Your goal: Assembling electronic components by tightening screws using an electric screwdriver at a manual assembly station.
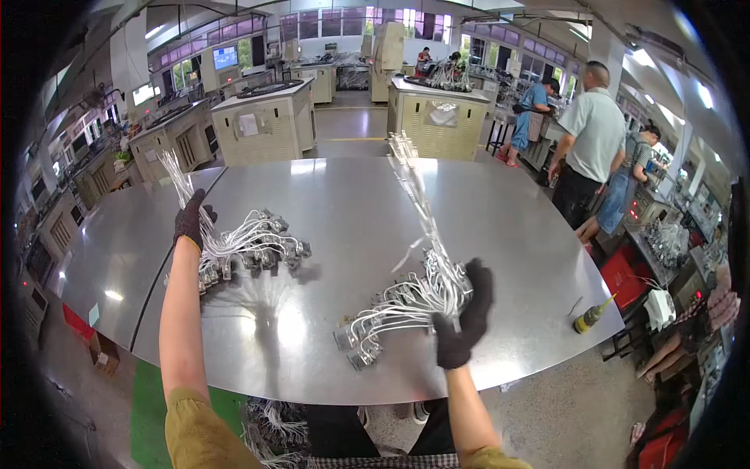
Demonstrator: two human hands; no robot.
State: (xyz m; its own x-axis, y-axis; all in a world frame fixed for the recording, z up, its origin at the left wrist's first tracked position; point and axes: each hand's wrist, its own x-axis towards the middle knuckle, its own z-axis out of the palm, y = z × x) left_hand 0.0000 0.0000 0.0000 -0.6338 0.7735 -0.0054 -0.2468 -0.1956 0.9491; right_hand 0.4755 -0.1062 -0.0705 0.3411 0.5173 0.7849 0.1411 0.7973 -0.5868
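My left hand (191, 219), in a dark knitted glove, is closed round a bundle of white wires (234, 241) on the left of the metal table. Small metal-and-dark fittings (269, 254) hang at the ends of those wires, and the loose ends stick up above the glove. A second bundle of white wires (437, 273) lies right of the middle, its tail stretching to the far edge and its metal fittings (361, 344) toward the near left. Beside it my right hand (466, 316), gloved alike, has thumb and fingers apart; whether it touches the wires is unclear.
The shiny metal table (336, 195) has a seam on its left. A dark yellow bottle with a nozzle (590, 318) stands near its right edge. More wire bundles (277, 426) lie below the near edge. Cream cabinets (262, 129) stand beyond; several people (598, 133) are at the right.
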